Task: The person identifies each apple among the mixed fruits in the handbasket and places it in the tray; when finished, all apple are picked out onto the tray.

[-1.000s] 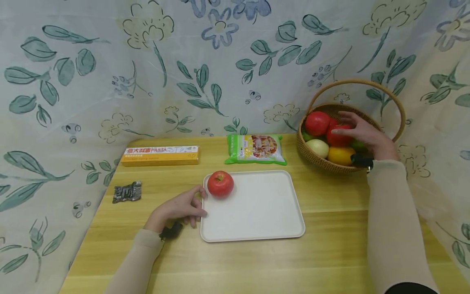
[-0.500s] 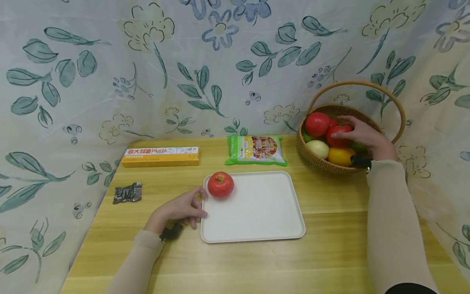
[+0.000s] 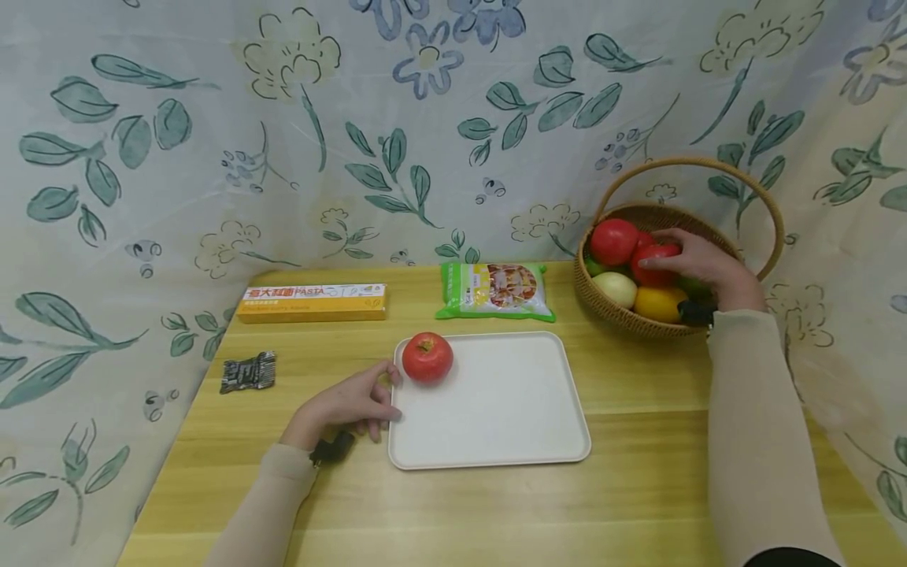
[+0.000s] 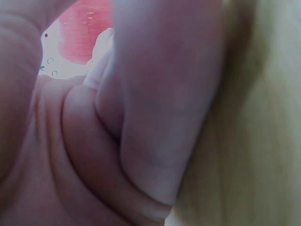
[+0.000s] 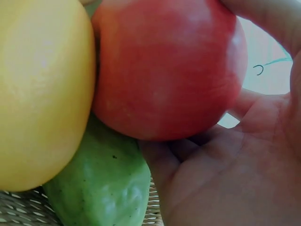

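Head view: one apple (image 3: pixel 427 357) lies on the tray (image 3: pixel 496 405); the right hand (image 3: pixel 712 264) grasps another red fruit (image 3: pixel 650 272), not yet lifted from the basket (image 3: pixel 616 316); the left hand (image 3: pixel 349 400) touches the tray's rim, grip unclear.

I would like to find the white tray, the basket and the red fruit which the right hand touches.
White tray (image 3: pixel 496 405): head view, bare middle.
Basket (image 3: pixel 618 318): head view, front wall.
Red fruit (image 5: pixel 169 70): right wrist view, middle of its side.
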`<control>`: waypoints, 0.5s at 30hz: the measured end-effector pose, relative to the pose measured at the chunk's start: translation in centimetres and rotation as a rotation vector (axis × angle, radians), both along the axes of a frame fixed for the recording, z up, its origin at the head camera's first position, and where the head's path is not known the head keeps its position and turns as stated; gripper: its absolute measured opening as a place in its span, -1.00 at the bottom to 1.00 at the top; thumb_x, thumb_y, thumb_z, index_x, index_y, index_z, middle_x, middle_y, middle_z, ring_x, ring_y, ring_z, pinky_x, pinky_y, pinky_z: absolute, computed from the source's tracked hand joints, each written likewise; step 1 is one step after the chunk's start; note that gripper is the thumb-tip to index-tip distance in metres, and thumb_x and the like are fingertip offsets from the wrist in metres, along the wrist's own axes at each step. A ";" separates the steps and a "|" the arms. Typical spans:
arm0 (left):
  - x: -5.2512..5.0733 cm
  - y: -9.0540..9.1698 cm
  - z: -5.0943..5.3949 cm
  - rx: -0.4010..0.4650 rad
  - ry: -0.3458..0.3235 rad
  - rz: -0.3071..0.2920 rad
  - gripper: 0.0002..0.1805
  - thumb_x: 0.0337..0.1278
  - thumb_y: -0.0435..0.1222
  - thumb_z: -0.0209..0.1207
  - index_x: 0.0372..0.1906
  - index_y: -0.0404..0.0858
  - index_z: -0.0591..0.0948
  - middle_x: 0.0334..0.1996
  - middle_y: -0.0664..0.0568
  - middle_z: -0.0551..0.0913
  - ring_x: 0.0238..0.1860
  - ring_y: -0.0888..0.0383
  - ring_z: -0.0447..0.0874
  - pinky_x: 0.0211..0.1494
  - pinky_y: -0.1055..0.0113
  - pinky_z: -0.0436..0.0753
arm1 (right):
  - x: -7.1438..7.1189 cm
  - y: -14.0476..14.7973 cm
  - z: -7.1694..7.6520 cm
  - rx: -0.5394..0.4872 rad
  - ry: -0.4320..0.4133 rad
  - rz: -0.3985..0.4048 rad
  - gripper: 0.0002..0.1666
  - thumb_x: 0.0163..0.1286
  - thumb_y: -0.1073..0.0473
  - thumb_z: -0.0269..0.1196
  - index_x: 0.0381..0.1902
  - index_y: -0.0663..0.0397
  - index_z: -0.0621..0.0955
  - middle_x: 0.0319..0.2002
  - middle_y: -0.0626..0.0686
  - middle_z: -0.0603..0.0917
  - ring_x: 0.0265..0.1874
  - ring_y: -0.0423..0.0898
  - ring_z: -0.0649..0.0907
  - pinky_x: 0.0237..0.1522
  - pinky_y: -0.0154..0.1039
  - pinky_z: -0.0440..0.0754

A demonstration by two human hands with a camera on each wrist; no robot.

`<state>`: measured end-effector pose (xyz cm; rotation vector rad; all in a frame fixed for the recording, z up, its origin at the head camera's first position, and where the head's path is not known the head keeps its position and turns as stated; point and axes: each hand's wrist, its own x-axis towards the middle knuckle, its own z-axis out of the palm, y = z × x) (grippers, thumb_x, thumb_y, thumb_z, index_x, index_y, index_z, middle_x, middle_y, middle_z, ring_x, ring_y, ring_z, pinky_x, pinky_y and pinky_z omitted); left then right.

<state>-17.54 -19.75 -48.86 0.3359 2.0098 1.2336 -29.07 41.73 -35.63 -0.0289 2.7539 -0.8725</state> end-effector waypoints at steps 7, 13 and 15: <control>0.0 -0.1 -0.2 0.000 -0.002 0.000 -0.33 0.22 -0.12 0.51 0.23 -0.10 0.33 -0.44 -0.06 0.76 -0.60 0.10 0.76 -0.57 0.40 0.55 | 0.2 0.0 0.1 -0.003 -0.003 0.000 0.12 0.55 -0.27 0.23 0.68 0.29 0.03 0.54 0.55 0.19 0.43 0.44 0.33 0.48 0.38 0.25; 0.0 -0.1 -0.3 -0.001 0.013 -0.008 -0.34 0.23 -0.12 0.50 0.23 -0.09 0.33 -0.45 -0.05 0.76 -0.61 0.10 0.75 -0.58 0.40 0.54 | 0.4 0.2 0.1 -0.005 0.002 -0.005 0.12 0.54 -0.29 0.23 0.70 0.22 0.03 0.56 0.54 0.18 0.42 0.44 0.33 0.47 0.38 0.26; 0.0 -0.1 -0.3 0.000 0.018 -0.012 -0.35 0.24 -0.13 0.49 0.23 -0.11 0.32 -0.45 -0.05 0.75 -0.61 0.11 0.75 -0.58 0.40 0.54 | 0.5 0.1 0.1 -0.008 0.013 -0.007 0.11 0.53 -0.28 0.24 0.70 0.20 0.04 0.56 0.53 0.19 0.43 0.44 0.32 0.48 0.38 0.25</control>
